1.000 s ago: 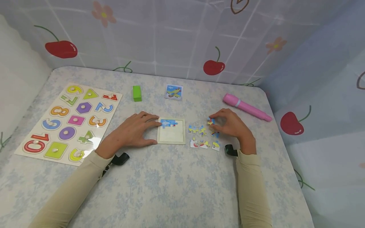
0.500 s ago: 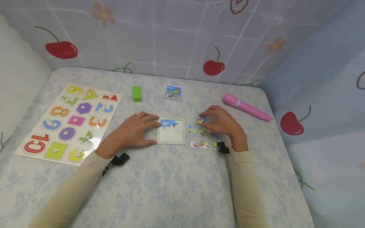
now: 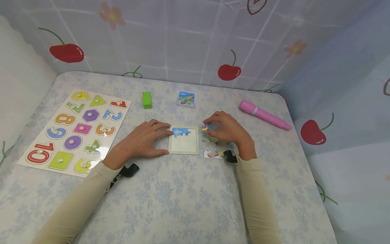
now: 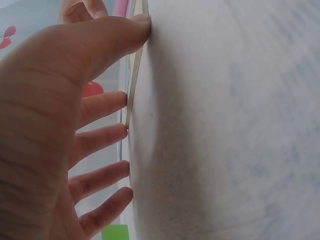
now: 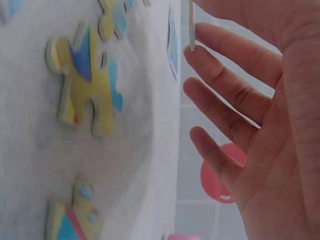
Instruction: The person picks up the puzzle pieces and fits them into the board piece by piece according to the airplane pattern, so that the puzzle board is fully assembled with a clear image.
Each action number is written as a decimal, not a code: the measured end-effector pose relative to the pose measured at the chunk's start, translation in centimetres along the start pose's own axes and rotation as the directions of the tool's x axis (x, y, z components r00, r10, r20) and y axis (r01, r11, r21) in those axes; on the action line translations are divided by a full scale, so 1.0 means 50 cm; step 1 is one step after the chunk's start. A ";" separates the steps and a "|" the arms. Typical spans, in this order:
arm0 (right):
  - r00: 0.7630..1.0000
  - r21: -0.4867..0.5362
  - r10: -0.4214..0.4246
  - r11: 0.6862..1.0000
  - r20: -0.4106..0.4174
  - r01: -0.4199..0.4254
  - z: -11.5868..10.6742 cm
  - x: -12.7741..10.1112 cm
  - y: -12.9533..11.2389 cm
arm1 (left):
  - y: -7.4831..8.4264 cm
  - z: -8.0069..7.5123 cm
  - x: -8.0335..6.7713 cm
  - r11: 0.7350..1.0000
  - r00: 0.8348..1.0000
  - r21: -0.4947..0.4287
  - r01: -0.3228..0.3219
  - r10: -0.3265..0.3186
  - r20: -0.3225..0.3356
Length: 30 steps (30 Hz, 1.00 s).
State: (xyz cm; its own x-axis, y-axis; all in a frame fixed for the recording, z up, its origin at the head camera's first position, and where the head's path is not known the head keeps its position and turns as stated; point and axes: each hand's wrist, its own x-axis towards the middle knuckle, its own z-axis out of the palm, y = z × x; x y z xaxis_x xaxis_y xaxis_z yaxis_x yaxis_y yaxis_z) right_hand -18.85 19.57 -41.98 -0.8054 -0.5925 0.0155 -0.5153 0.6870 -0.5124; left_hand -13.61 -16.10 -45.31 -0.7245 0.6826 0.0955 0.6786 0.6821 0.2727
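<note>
A small square puzzle frame (image 3: 183,149) lies in the middle of the table, with one blue sky piece (image 3: 180,131) set in its top left corner. My left hand (image 3: 143,139) lies flat beside the frame, its fingertips against the frame's left edge (image 4: 134,80). My right hand (image 3: 224,129) hovers just right of the frame and pinches a small puzzle piece (image 3: 206,127) between thumb and fingers; that piece shows edge-on (image 5: 192,25) in the right wrist view. Several loose pieces (image 3: 213,154) lie under and below that hand, one yellow and blue (image 5: 85,82).
A number and shape peg board (image 3: 74,130) lies at the left. A green block (image 3: 147,100), a small airplane picture card (image 3: 186,98) and a pink marker (image 3: 263,114) sit farther back. Cherry-print walls enclose the table on three sides.
My right hand has lifted a puzzle piece and carried it left, from over the loose pieces toward the frame. The left hand has stayed in place.
</note>
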 end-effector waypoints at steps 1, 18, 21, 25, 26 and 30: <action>1.000 -0.006 0.000 1.000 0.004 0.000 0.002 0.002 -0.002 | 0.000 0.000 0.000 1.000 1.000 0.001 0.001 -0.001 0.000; 0.998 -0.051 -0.061 0.997 0.012 0.061 0.045 0.031 -0.035 | 0.003 -0.004 0.002 1.000 1.000 -0.007 0.006 -0.006 0.007; 0.997 -0.064 -0.071 0.995 0.018 0.072 0.053 0.035 -0.039 | 0.002 -0.004 0.000 1.000 1.000 -0.015 0.003 -0.003 0.007; 0.997 -0.097 -0.073 0.992 0.028 0.075 0.061 0.041 -0.044 | 0.000 -0.002 -0.002 1.000 1.000 -0.019 0.000 0.000 0.001; 0.997 -0.107 -0.070 0.992 0.032 0.073 0.062 0.042 -0.045 | 0.000 -0.001 -0.002 1.000 1.000 -0.019 -0.002 0.002 -0.001; 0.997 -0.133 -0.052 0.989 0.054 0.059 0.066 0.045 -0.051 | 0.000 -0.001 0.000 1.000 1.000 -0.020 -0.005 0.005 -0.002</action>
State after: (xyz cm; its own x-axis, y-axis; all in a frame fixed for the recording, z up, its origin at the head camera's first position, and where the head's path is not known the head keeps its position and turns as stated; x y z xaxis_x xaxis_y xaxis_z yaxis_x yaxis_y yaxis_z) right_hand -18.36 15.08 -43.48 -0.7604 -0.6495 -0.0045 -0.5961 0.7006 -0.3923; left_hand -13.63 -16.13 -45.27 -0.7211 0.6858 0.0988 0.6799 0.6729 0.2914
